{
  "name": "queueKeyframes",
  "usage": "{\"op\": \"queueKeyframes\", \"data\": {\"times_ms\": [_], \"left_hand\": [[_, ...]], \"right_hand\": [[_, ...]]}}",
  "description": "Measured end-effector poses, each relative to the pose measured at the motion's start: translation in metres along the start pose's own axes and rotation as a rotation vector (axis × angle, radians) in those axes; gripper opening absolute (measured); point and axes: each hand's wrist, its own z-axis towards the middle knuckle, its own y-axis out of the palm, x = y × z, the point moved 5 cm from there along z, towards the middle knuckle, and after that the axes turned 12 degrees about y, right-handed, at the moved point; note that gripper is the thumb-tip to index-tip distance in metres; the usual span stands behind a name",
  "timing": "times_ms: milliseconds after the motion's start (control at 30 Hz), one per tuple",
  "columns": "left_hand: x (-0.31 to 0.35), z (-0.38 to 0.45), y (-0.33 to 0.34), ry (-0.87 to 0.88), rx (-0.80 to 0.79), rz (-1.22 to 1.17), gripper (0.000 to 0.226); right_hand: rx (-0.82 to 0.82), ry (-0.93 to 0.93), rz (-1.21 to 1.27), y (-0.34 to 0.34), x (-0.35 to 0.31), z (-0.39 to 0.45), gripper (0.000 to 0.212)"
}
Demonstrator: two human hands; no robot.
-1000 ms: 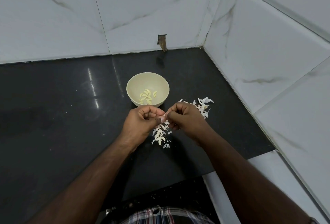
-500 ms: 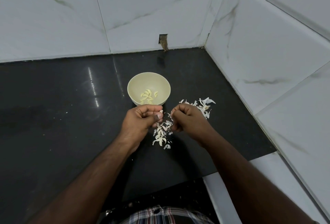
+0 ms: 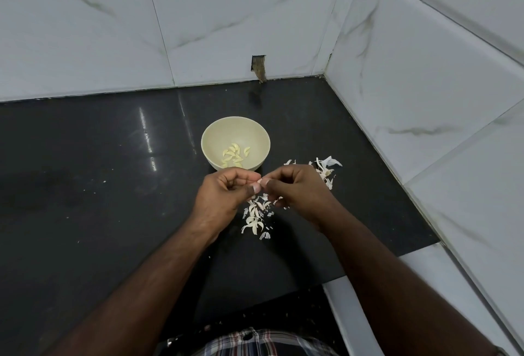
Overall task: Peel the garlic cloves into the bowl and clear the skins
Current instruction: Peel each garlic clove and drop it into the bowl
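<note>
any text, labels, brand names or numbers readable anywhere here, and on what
None: no readable text shows in this view.
The bowl is plain, with no print or logo.
The wall tiles carry only grey veining.
The black countertop bears no markings.
The plaid shirt shows only its pattern.

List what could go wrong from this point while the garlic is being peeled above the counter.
1. Both hands, left hand and right hand, pinch a small clove short of the bowl; if the grip slips, it probably lands among the skins.
2. Loose skins by the corner lie apart from that pile, so clearing may miss them.
</note>
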Motion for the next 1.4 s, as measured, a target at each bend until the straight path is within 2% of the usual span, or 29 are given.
{"op": "queueKeyframes", "data": {"times_ms": [467,600,700,833,1033,1133,1267,1300,1400], "left_hand": [[0.007,0.002,0.001,0.117,-0.054,0.198,0.024],[0.007,0.003,0.003,0.13,-0.078,0.222,0.024],[0.008,0.003,0.004,0.119,-0.092,0.165,0.024],[0.005,0.001,0.006,0.058,-0.048,-0.006,0.019],[0.001,0.003,0.004,0.002,0.012,-0.209,0.022],[-0.003,0.003,0.006,-0.035,0.012,-0.223,0.02],[-0.005,0.003,0.005,-0.076,0.04,-0.246,0.014],[-0.005,0.003,0.005,-0.085,0.043,-0.249,0.013],[-0.006,0.004,0.005,-0.104,0.049,-0.257,0.011]], "right_hand": [[0.041,-0.043,-0.078,0.0,-0.007,0.002,0.009],[0.064,-0.07,-0.131,0.0,-0.009,0.004,0.022],[0.07,-0.073,-0.115,0.001,-0.009,0.005,0.025],[0.079,-0.069,-0.14,0.0,-0.006,0.007,0.015],[0.196,-0.004,-0.164,-0.016,0.004,0.009,0.014],[0.22,0.007,-0.183,-0.025,0.006,0.009,0.023],[0.229,-0.043,-0.371,-0.028,0.002,0.005,0.009],[0.238,-0.053,-0.385,-0.028,0.002,0.004,0.015],[0.198,-0.098,-0.281,-0.023,-0.002,-0.002,0.018]]}}
